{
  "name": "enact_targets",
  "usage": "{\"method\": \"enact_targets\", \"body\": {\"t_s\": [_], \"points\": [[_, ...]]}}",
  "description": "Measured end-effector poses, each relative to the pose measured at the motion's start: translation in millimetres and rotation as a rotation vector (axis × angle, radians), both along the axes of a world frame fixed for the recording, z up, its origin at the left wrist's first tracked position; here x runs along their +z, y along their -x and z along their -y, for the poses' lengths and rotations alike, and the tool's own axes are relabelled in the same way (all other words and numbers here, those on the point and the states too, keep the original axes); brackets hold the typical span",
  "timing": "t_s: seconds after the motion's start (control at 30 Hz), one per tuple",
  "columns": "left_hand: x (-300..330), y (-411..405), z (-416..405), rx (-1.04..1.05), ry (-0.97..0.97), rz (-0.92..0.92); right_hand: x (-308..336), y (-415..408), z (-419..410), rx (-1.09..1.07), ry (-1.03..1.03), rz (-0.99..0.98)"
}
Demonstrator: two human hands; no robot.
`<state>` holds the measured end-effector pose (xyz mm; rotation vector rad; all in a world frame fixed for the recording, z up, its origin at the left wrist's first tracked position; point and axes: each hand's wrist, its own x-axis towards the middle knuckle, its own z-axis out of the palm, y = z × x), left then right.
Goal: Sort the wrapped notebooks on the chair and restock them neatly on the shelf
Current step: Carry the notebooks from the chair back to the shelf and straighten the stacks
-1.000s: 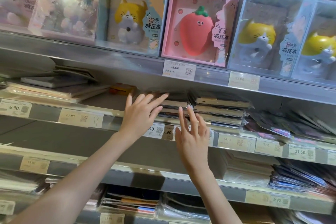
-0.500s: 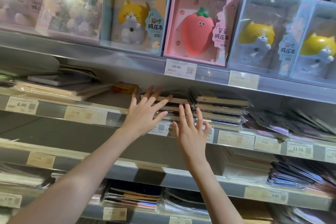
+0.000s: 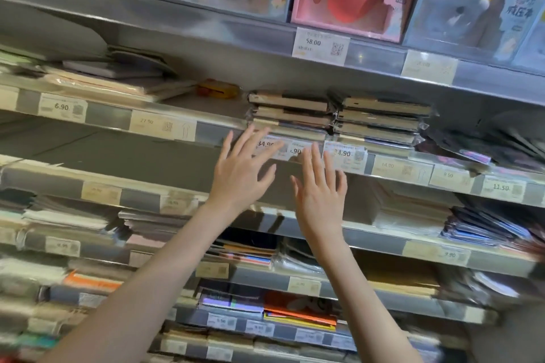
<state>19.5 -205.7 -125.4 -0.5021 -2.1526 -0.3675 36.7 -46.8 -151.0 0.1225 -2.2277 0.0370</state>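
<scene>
Notebooks (image 3: 290, 115): wrapped, stacked flat in two piles set side by side on the shelf (image 3: 218, 130), edges squared to the lip, presumably for neat display. Left hand (image 3: 240, 174) and right hand (image 3: 320, 193): fingers spread, nothing held, raised just below the left pile, over the price tags (image 3: 284, 149). Chair not seen.
</scene>
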Motion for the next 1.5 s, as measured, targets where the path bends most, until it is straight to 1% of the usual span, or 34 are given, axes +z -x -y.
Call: {"method": "enact_targets", "body": {"t_s": [0.17, 0.33, 0.67, 0.83, 1.0, 1.1, 1.27, 1.4, 1.5], "points": [[-46, -23, 15, -0.014, -0.055, 0.068, -35, -19, 15, 0.028, 0.000, 0.093], [-106, -43, 31, -0.015, -0.081, 0.169, -92, -34, 30, 0.070, 0.026, 0.224], [-254, -92, 61, 0.005, -0.077, 0.513, -232, -76, 57, 0.085, 0.012, 0.500], [-341, -131, 84, 0.050, -0.082, 0.697, -311, -100, 76, 0.126, 0.054, 0.643], [-425, -185, 109, 0.166, -0.147, 0.942, -389, -130, 93, 0.186, 0.056, 0.843], [-472, -222, 125, 0.255, -0.166, 1.069, -433, -148, 106, 0.236, 0.075, 0.998], [-525, -266, 152, 0.406, -0.324, 1.221, -498, -162, 128, 0.339, 0.140, 1.235], [-560, -285, 175, 0.531, -0.430, 1.292, -544, -162, 150, 0.395, 0.135, 1.348], [-584, -291, 192, 0.602, -0.462, 1.348, -567, -159, 163, 0.417, 0.215, 1.397]]}}
